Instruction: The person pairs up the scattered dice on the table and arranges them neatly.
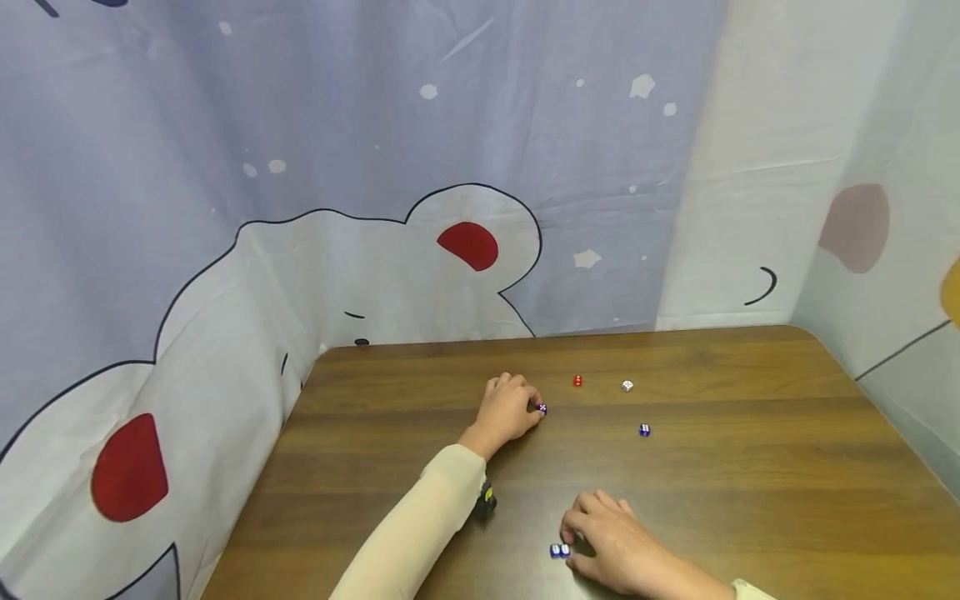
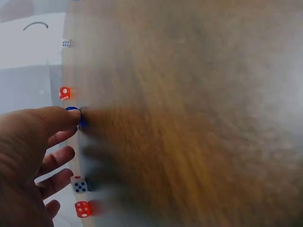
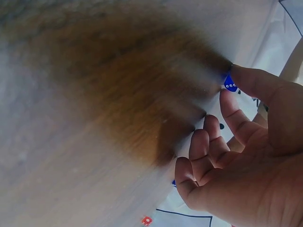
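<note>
As left fingers (image 1: 531, 392) pinch a blue die (image 1: 542, 409), red dice (image 2: 83, 209) (untouched) lie near

Pips mark the faces of dice on a wooden bench (image 1: 360, 450). In the left wrist view, a near white die (image 2: 80, 186) shows five blue pips below one red; a farther white die (image 2: 66, 43) shows six. Between them, a red die (image 2: 65, 92) bears one large white pip. In the right wrist view, a blue die (image 3: 230, 84) carries three white pips in a row.
</note>
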Demonstrator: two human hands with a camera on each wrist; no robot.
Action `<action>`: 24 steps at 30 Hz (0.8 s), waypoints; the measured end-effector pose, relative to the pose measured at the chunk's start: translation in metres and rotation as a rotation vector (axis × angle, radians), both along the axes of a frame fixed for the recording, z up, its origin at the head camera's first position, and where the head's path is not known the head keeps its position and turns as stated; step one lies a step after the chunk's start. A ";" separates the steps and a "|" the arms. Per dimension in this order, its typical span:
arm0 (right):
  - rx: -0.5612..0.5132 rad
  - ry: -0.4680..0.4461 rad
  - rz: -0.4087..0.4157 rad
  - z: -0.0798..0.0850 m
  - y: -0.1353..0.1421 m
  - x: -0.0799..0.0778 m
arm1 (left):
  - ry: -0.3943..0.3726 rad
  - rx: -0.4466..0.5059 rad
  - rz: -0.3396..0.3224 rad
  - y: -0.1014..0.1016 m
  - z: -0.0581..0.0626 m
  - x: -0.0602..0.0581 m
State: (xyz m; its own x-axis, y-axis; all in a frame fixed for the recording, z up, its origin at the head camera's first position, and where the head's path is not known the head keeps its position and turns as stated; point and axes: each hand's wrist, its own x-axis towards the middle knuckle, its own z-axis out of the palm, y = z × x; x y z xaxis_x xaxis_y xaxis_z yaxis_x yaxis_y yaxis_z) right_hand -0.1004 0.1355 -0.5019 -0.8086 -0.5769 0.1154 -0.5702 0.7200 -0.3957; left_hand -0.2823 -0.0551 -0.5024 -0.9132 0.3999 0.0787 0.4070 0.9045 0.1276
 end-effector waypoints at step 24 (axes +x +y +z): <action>-0.007 0.032 0.005 -0.001 0.002 0.000 | -0.043 0.064 -0.070 -0.006 -0.004 0.039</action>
